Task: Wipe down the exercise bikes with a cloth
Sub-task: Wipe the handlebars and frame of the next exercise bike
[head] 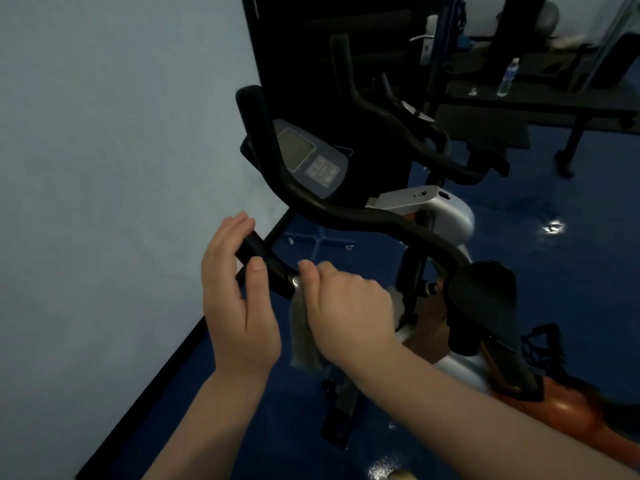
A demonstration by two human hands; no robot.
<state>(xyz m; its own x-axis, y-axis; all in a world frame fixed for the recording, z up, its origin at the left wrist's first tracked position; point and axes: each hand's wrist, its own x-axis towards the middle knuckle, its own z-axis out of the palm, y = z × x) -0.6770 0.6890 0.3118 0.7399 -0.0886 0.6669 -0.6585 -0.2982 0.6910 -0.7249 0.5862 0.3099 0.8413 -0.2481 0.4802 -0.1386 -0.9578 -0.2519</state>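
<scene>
Right hand (pixel 346 306) curled over a grey rag-like cloth (pixel 303 337), pressing it against the near end of the black curved handlebar (pixel 363 218) of the silver-and-orange exercise bike (pixel 446 209), loose cloth hanging below the fist; left hand (pixel 239 299) clasped the bar's end grip just beside it, thumb on top. Most of the cloth was hidden under the fingers, and the grey console (pixel 311 161) was too dim to read. Glossy blue floor (pixel 554 271), pale blue wall (pixel 121 168) on the left, a second black bike (pixel 415 133) and a clear water bottle (pixel 507 77) behind.

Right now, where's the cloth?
In the head view, low and center: the grey cloth is gripped in the right hand against the near end of the bike's black handlebar, hanging below it, just right of the left hand.
</scene>
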